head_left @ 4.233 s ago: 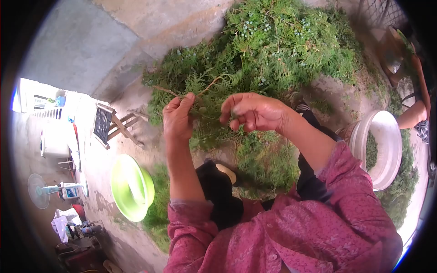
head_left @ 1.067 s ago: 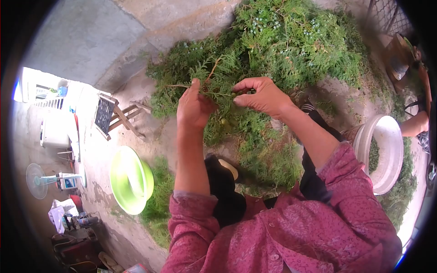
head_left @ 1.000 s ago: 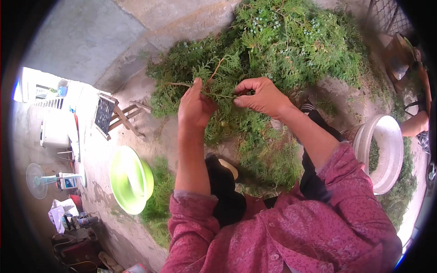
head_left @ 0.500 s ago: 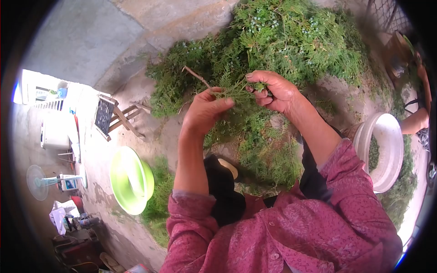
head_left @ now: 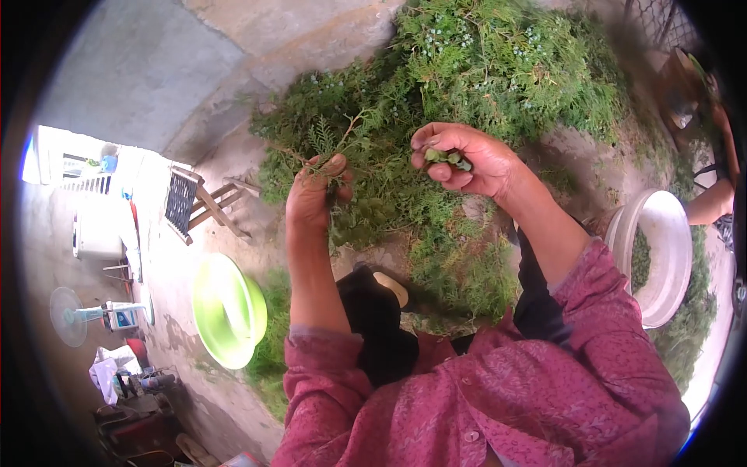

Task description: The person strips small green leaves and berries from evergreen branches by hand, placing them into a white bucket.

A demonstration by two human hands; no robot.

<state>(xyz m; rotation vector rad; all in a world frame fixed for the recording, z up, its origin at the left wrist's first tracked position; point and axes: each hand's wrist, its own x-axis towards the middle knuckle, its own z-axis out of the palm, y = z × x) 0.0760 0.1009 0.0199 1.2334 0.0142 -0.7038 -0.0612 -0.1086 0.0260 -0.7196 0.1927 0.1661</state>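
Note:
My left hand [head_left: 311,196] is closed round a leafy evergreen sprig [head_left: 331,142], whose flat fronds and thin stem stick up past the fingers. To its right, my right hand [head_left: 486,162] has curled fingers cupping several small green cones [head_left: 449,159]. The two hands are apart, with cut greenery below and between them. Beyond them lies a big heap of evergreen branches [head_left: 498,70], dotted with pale blue-green cones.
A lime-green basin [head_left: 204,311] stands at the left, and a white bucket [head_left: 677,261] with green bits inside at the right. A folding stool [head_left: 204,204] and a fan [head_left: 68,317] are farther left. Another person's arm [head_left: 712,204] shows at the right edge.
My left hand has moved left and down with the sprig, away from my right hand. My right hand has turned slightly, so the green cones in it now show.

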